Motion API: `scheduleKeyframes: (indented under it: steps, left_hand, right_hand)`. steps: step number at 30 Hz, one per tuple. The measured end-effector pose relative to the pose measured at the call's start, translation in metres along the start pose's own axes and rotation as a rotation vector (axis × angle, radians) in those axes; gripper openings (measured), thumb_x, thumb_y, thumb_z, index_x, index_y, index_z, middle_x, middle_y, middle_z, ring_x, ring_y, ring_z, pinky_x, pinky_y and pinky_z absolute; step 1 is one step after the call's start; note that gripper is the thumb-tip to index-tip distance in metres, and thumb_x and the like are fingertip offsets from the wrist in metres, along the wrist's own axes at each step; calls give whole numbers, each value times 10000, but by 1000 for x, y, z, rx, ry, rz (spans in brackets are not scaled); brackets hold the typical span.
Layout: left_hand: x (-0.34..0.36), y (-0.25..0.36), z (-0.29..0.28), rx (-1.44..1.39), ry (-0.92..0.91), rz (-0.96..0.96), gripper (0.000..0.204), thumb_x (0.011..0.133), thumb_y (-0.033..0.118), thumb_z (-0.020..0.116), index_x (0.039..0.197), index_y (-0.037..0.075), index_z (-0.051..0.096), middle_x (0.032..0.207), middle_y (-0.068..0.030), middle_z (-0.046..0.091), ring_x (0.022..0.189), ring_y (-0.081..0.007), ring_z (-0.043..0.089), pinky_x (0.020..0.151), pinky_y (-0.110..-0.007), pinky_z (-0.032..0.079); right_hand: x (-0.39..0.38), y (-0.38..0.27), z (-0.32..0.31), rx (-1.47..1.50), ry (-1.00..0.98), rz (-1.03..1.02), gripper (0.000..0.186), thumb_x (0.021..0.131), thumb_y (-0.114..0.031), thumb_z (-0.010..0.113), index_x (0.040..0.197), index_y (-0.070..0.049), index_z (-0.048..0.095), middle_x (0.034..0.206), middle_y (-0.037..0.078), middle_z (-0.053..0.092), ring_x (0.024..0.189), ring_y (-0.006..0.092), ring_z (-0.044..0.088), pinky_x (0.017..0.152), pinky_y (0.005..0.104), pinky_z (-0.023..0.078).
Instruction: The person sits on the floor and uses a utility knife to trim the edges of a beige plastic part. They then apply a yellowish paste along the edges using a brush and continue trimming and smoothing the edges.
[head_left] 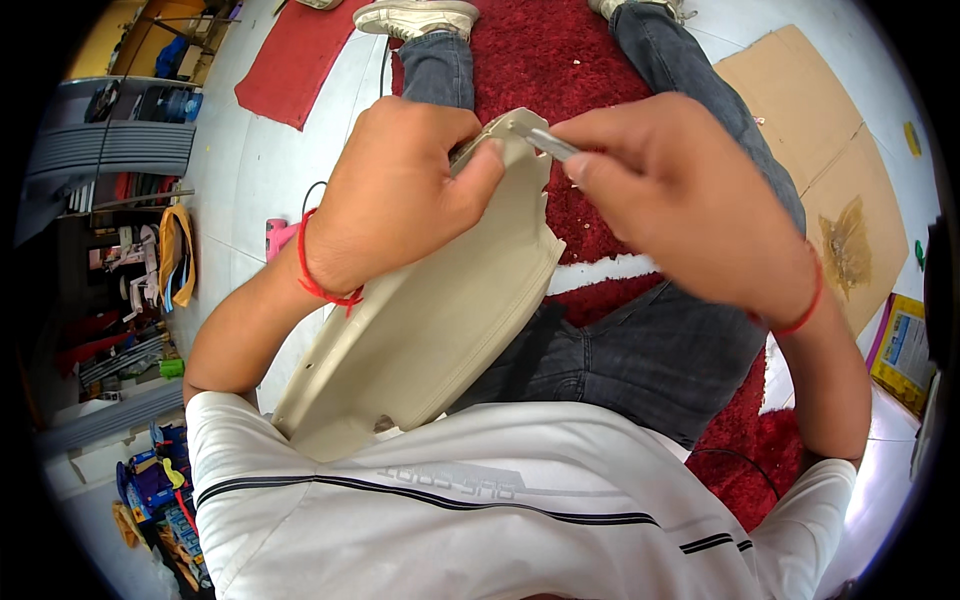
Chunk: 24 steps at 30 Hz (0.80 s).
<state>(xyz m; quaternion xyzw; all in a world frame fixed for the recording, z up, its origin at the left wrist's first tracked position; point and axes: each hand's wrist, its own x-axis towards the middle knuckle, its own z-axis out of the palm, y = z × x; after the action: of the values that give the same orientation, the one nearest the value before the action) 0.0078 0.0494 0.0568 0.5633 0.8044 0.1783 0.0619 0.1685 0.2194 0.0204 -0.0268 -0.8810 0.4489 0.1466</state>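
Note:
A long beige panel with a leather-like covering and a stitched edge lies slantwise over my lap, its narrow end pointing away from me. My left hand is closed around its far left edge, the thumb pressed on the face. In my right hand is a slim silver craft knife, pinched between thumb and fingers. Its tip touches the covering at the panel's far end. Along the right side near there, the covering's edge is ragged. My right hand is slightly blurred.
My legs stretch out over a red shaggy rug. Left of it lie a flat red mat and a pink tool. Cardboard and a yellow package are on the right. Cluttered shelves line the left side.

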Motion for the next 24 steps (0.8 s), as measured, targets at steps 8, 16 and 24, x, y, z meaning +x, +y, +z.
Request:
scheduleKeyframes:
  steps: [8,16,24]
  left_hand:
    - [-6,-21,-19,-151,-79,-102,339,982,179,660,743,-55,607,576,17,472,589,-27,386,488,-288,314]
    - [-5,-35,-27,-291,-175,-51,329,959,195,668,731,-38,622,557,-58,465,533,-101,389,494,-301,355]
    - [6,-55,-16,-336,-217,-36,311,988,218,649,802,-30,656,605,-14,510,574,-69,423,518,-283,363]
  right_hand:
    - [3,12,25,504,313,152,244,982,-176,687,1152,-8,635,746,-83,459,627,-4,408,574,191,333]
    - [62,17,45,535,220,248,295,921,-273,735,992,13,721,662,9,612,615,42,551,563,261,437]
    - [61,34,62,423,303,116,287,924,-273,716,869,9,725,576,-32,564,523,63,409,483,304,350]
